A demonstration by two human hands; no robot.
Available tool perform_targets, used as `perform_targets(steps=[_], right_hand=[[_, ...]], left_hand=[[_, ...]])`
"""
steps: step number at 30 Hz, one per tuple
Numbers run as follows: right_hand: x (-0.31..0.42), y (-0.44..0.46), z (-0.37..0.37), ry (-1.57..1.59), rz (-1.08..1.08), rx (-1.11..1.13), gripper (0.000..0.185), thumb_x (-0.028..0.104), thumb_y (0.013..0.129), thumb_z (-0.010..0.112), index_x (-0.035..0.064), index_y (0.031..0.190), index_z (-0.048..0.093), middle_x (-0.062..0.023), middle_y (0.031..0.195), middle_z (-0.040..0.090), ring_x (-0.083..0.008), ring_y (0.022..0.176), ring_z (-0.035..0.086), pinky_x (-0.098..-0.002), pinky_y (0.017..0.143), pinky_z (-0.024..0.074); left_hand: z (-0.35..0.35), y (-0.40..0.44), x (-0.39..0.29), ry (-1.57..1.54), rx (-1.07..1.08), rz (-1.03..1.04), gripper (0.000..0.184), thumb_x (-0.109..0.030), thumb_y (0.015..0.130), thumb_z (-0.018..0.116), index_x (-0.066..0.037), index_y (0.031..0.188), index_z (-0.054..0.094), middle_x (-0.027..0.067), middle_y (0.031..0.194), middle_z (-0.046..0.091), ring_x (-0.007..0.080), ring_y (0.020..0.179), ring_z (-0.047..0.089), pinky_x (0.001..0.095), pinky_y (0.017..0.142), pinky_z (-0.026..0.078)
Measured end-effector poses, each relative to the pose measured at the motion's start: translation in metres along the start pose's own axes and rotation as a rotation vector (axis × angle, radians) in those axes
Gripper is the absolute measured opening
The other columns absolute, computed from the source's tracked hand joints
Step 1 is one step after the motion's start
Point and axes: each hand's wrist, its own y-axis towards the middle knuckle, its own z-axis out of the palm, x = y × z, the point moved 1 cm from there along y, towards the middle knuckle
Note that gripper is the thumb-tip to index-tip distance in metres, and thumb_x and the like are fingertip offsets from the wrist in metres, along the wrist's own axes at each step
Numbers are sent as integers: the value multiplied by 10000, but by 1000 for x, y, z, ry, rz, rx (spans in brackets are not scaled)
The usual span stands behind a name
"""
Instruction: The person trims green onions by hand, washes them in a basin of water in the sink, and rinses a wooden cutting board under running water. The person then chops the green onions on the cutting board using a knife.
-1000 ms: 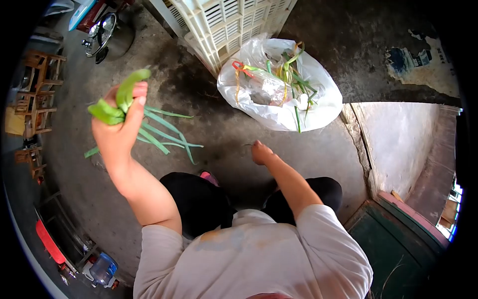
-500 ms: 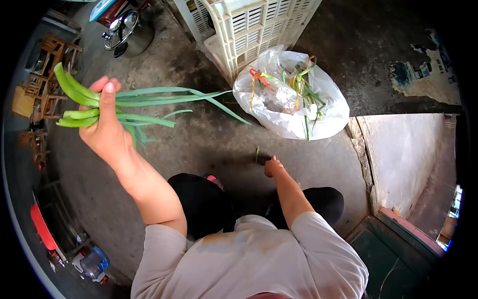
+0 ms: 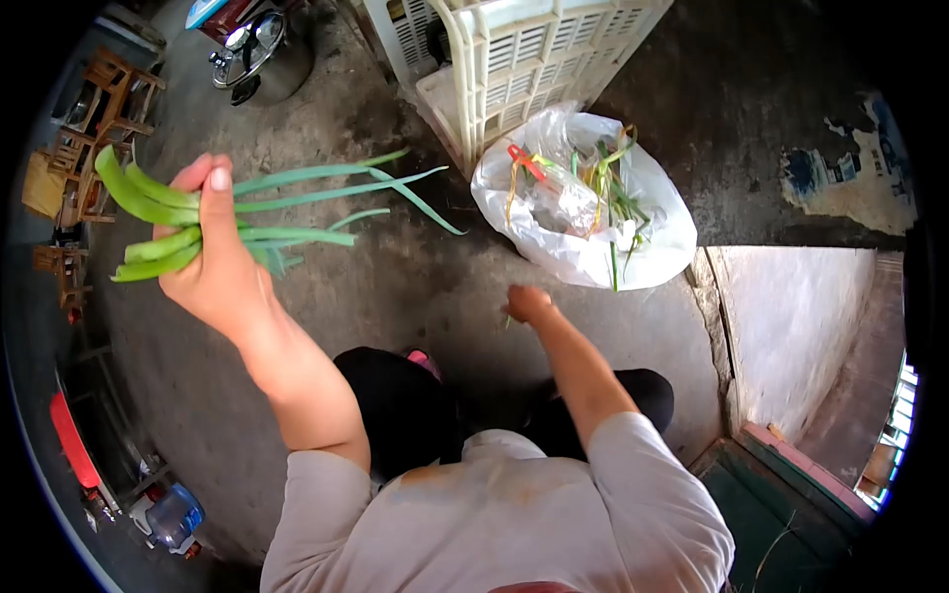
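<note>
My left hand (image 3: 213, 242) is raised at the left, closed around a bunch of scallions (image 3: 297, 203). Thick, pale-green cut ends stick out to the left of the fist, and long blue-green leaves trail to the right. Low over the floor, in front of my knees, my right hand (image 3: 531, 303) has its fingers drawn together on a small green leaf scrap (image 3: 508, 322); most of the scrap is hidden by the fingers. Beyond this hand stands an open white plastic bag (image 3: 652, 262) with leaf trimmings (image 3: 618, 198) and clear plastic inside.
A white slatted plastic crate (image 3: 539, 74) stands behind the bag. A steel pot (image 3: 272, 69) is at the upper left, with small wooden chairs (image 3: 114, 99) along the left. A green panel (image 3: 781, 514) is at the lower right, near a concrete ledge (image 3: 791, 326).
My right hand has moved left, onto the green scrap that lay beside it on the floor. My left hand still grips the scallions, and the view has shifted slightly.
</note>
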Motion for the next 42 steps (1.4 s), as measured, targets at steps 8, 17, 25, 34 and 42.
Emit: perform_targets(steps=[8, 17, 25, 34, 42], right_hand=[[15, 17, 50, 93, 114, -47, 219, 164, 834, 439, 53, 961, 578, -181, 1019, 608, -309, 925, 607, -410, 736, 503], [42, 170, -40, 87, -132, -1053, 186, 134, 774, 460, 14, 835, 588, -202, 977, 592, -360, 934, 559, -450, 776, 467], [78, 89, -45, 182, -320, -190, 185, 107, 760, 500, 60, 922, 576, -182, 934, 589, -329, 887, 578, -409, 741, 477], [-28, -115, -238, 23, -168, -984, 446, 114, 638, 717, 120, 1066, 594, -114, 1108, 546, -296, 1054, 509, -378, 870, 438], [-76, -77, -170, 286, -309, -614, 431, 158, 687, 660, 107, 1107, 576, -90, 1145, 539, -285, 1068, 497, -364, 932, 378]], left_hand=[[-28, 2, 23, 89, 85, 67, 152, 54, 800, 574, 67, 951, 564, 175, 904, 612, 218, 848, 593, 320, 817, 464], [-55, 9, 39, 109, 100, 112, 142, 30, 797, 576, 54, 935, 557, 190, 909, 608, 234, 847, 590, 352, 826, 458], [-47, 13, 57, 172, 161, 60, 130, 14, 793, 598, 45, 916, 570, 163, 899, 615, 211, 843, 584, 316, 800, 452], [17, -22, 98, 432, 1093, -353, 252, -8, 746, 589, -15, 995, 624, 54, 853, 661, 109, 712, 588, 241, 635, 469], [79, -130, 199, 156, 1367, -919, 280, -55, 633, 593, 10, 903, 622, 50, 766, 627, 121, 663, 572, 259, 590, 445]])
